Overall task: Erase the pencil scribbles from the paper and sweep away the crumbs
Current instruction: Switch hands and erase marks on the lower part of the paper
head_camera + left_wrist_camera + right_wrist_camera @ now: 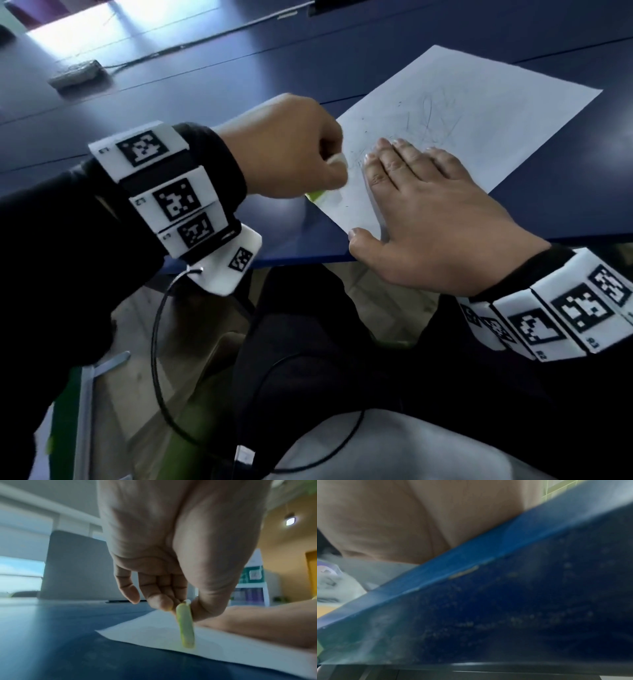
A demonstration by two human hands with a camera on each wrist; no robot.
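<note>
L hand (291,147): my fingers curled round a yellow-green eraser (186,627), pinched btw thumb and fingertips; wrist w/ marker band hangs off the desk's near edge.
Eraser: upright-ish, bottom end on the paper (479,113) near its left edge; blurred in both views.
R hand (431,219): flat, fingers straight and together, palm pressing the paper down just beside the eraser; thumb out by the paper's near corner.
Paper: white sheet, angled on the blue desk (205,85), near corner close to desk edge.
Scribbles (428,118): faint pencil lines mid-sheet, beyond my R fingertips.
Crumbs: a few dark specks around the scribbles; too small to say more.
R wrist view: only palm and desk edge, blurry.
</note>
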